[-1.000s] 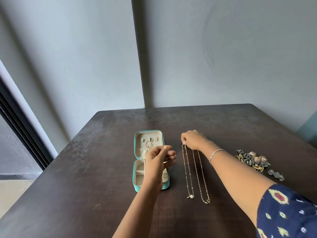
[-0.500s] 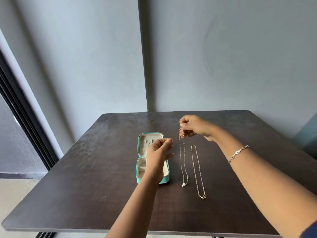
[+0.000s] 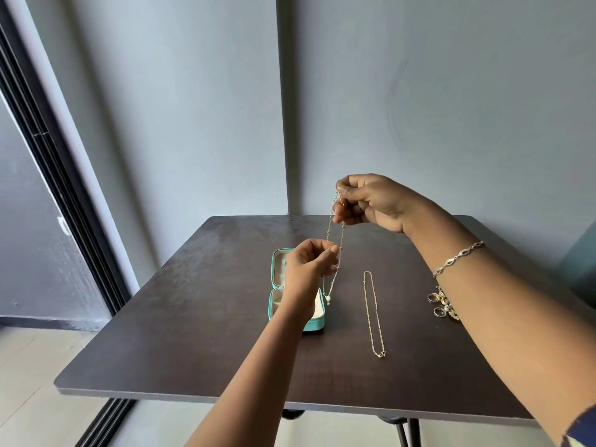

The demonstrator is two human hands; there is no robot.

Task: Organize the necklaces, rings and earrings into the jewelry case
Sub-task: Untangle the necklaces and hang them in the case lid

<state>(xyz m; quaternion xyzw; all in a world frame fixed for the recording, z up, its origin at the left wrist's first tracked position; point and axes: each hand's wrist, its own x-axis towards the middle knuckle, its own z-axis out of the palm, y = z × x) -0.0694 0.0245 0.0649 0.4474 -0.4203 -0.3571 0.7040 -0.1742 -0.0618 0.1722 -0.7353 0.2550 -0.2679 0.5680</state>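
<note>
Two hands [image 3: 308, 269] [image 3: 371, 201], fingertip pinches on necklace [image 3: 341, 243]

Dark table [image 3: 193, 317]: teal case [image 3: 313, 327], gold necklace [image 3: 373, 314], rings [image 3: 440, 304].

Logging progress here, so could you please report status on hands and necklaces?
Right hand pinches beaded necklace at top, hanging. Left hand pinches it midway, over open teal jewelry case. Gold chain necklace lies on table; nothing blocking.

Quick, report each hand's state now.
Left hand: pinches the pearl necklace partway down.
Right hand: pinches the pearl necklace at its top.
</note>
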